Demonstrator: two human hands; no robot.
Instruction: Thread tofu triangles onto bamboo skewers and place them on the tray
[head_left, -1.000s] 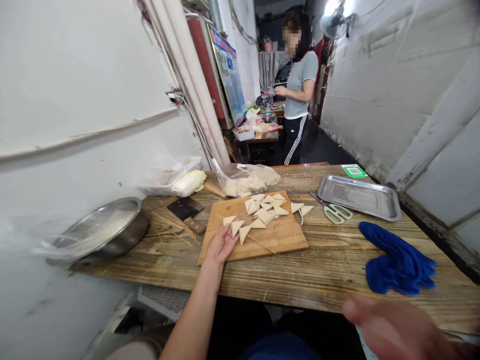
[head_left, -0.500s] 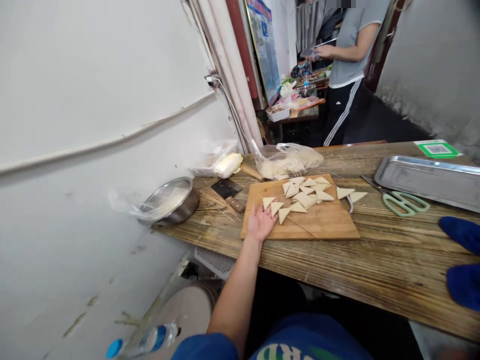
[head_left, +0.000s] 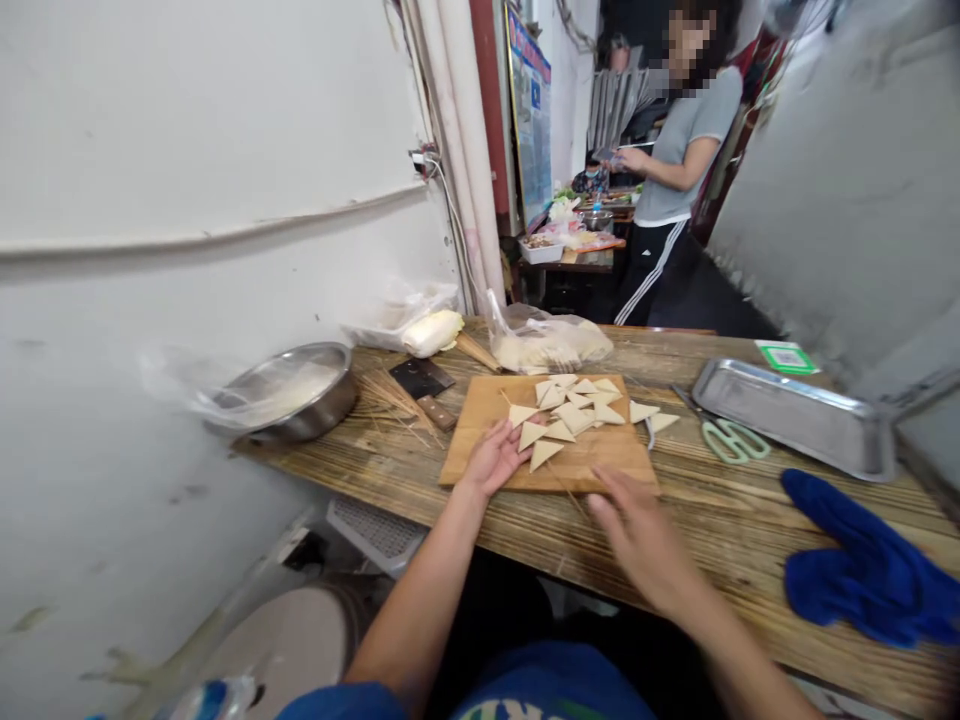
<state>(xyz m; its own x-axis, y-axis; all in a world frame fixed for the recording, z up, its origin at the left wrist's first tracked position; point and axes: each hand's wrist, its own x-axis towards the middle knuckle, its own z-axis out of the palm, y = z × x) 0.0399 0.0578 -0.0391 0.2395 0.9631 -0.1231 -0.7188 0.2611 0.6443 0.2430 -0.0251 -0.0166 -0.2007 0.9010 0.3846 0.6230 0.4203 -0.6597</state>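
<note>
Left hand (head_left: 495, 462): fingers apart, touching pale triangular pieces (head_left: 547, 456)
Right hand (head_left: 637, 530): fingers apart, at wooden cutting board (head_left: 484, 410)

Light is bright, the right hand (head_left: 637, 528) motion-blurred.

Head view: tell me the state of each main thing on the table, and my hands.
Pale triangles: loose, most on the board, two beyond its right edge.
Left hand: open, palm up, at the triangles.
Right hand: open, blurred, by the board's near right corner.
Knife: lying flat.
Scissors: flat; blade opening unclear.
Bowl: upright, partly covered by clear plastic.
Tray: face up.
Blue cloth: bunched up.
Cabbage: lying on its side.
</note>
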